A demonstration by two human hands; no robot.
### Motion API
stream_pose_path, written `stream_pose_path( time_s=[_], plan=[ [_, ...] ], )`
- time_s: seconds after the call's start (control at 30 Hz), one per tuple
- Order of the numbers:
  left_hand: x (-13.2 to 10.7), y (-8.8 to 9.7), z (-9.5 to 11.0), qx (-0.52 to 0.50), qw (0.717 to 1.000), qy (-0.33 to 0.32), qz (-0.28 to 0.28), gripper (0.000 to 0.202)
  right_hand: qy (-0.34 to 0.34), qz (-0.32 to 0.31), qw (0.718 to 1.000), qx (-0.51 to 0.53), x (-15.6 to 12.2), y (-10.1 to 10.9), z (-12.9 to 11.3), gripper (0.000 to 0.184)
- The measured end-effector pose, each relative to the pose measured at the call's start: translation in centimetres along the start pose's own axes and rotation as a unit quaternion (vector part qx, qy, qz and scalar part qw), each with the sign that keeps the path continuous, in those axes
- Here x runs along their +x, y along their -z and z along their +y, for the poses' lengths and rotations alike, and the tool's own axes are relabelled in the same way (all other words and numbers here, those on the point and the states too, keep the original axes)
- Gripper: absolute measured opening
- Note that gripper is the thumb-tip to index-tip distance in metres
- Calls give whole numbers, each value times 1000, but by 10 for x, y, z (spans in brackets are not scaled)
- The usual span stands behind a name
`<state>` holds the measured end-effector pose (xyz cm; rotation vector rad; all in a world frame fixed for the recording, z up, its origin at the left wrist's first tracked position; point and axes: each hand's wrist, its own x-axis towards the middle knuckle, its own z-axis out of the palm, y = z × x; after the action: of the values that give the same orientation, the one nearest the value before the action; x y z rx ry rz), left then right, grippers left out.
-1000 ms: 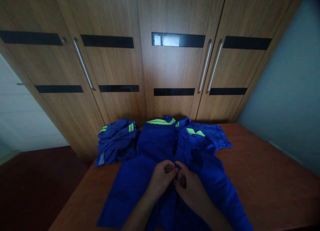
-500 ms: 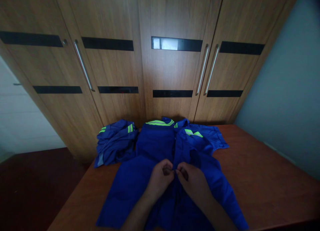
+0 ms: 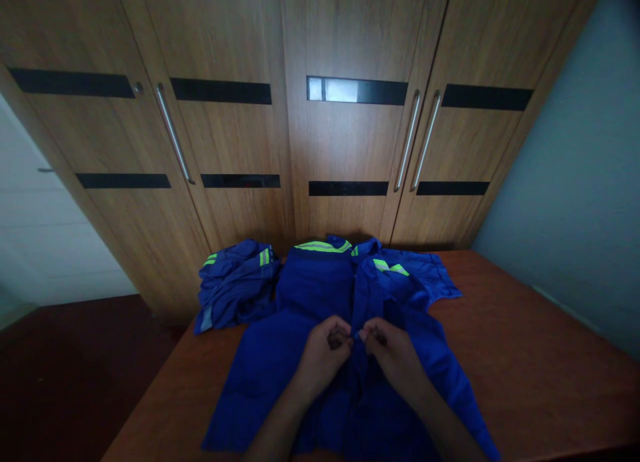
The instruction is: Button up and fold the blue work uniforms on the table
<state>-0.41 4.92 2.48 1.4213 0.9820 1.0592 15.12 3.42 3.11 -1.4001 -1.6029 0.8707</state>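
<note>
A blue work shirt (image 3: 280, 362) with yellow-green reflective stripes lies spread front-up on the brown table (image 3: 540, 355). My left hand (image 3: 325, 352) and my right hand (image 3: 393, 352) meet over the shirt's front opening at its middle. Both are closed in a pinch on the two front edges of the shirt, fingertips almost touching. What lies between the fingertips is too small and dark to make out.
A crumpled pile of blue clothing (image 3: 235, 282) with reflective stripes sits at the table's far left corner. A wooden wardrobe (image 3: 345, 135) with long metal handles stands right behind the table. A pale wall (image 3: 585, 202) runs along the right side, dark floor (image 3: 75, 375) on the left.
Both hands stayed pinched on the shirt front and shifted slightly up along the opening. The view moved a little.
</note>
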Motion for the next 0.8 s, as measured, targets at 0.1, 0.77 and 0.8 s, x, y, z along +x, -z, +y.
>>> stream_pose_path(
  time_s=[0.1,0.77,0.8],
  plan=[
    [1,0,-1,17,1000,-5,11,7,-22,-10,995,101,4,-1,7,27],
    [8,6,10,338,938,-71,-6,16,-2,178,934,-310,25,7,-12,23],
    [12,6,17,369,925,-89,2,16,1,193,924,-330,31,7,-17,26]
  ],
)
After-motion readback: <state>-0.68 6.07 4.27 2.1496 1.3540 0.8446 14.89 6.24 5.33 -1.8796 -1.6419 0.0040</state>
